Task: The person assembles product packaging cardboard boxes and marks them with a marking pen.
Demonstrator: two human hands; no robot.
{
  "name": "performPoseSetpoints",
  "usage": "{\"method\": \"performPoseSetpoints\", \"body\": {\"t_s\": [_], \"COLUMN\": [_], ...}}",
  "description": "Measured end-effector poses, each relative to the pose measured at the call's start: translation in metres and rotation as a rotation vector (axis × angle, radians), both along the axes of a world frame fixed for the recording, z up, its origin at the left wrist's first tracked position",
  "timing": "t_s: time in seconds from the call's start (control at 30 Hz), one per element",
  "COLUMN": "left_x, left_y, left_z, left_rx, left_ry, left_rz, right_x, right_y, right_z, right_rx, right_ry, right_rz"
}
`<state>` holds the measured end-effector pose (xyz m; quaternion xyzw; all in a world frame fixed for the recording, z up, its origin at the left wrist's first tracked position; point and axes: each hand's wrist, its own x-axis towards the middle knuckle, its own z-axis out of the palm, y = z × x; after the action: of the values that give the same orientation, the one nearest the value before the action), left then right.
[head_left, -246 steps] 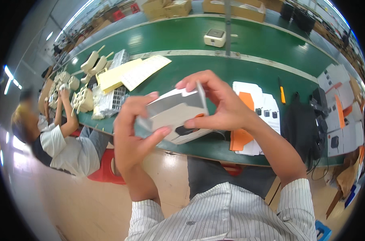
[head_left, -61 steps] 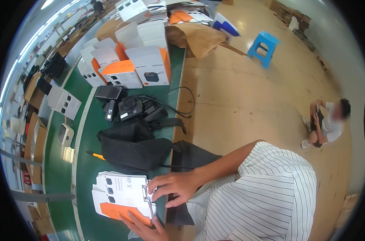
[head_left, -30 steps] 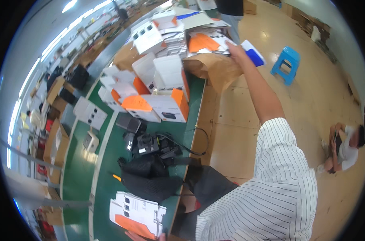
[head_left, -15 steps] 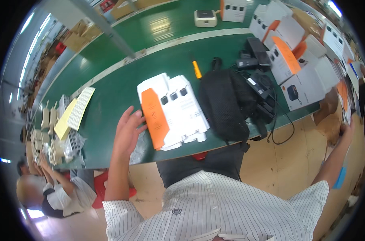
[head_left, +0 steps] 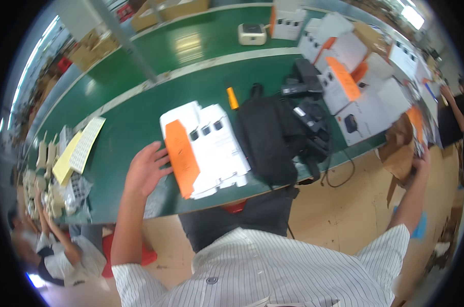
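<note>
On the green table in front of me lies a stack of flattened white-and-orange cartons [head_left: 216, 153], printed with small dark devices. My left hand [head_left: 147, 169] is open at the stack's left side, fingers spread toward its orange edge. Far to the right, my right arm reaches past the table's end. There my right hand [head_left: 422, 159] is closed on the edge of more flattened cartons [head_left: 417, 123]; its fingers are partly hidden. Brown paper [head_left: 398, 146] hangs beside that hand.
A black backpack [head_left: 265, 138] lies right of the stack, with black adapters and cables [head_left: 313, 120] beside it. Behind are a yellow-handled tool [head_left: 232, 98], opened white-and-orange boxes [head_left: 362, 123] and a small white device [head_left: 252, 35]. Label sheets [head_left: 87, 145] lie left, near a co-worker [head_left: 68, 256].
The whole view has shifted, so the table and its contents sit farther left. My left hand stays beside the stack; my right hand remains at the cartons on the far right.
</note>
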<state>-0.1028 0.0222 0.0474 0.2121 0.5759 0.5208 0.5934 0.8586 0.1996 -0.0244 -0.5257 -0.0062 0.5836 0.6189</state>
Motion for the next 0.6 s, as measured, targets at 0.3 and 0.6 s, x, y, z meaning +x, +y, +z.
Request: {"method": "performPoseSetpoints", "body": {"t_s": [0.3,0.6], "left_x": [-0.011,-0.012], "left_y": [0.004,-0.003], "left_z": [-0.011,-0.017], "left_rx": [0.026,0.047], "left_ry": [-0.027,-0.023], "left_rz": [-0.082,-0.103], "right_x": [-0.106,-0.127], "right_y": [-0.024,-0.019], "right_z": [0.067,0.086], "right_rx": [0.02,0.011], "right_ry": [-0.109,-0.291], "right_rz": [0.094,-0.077]}}
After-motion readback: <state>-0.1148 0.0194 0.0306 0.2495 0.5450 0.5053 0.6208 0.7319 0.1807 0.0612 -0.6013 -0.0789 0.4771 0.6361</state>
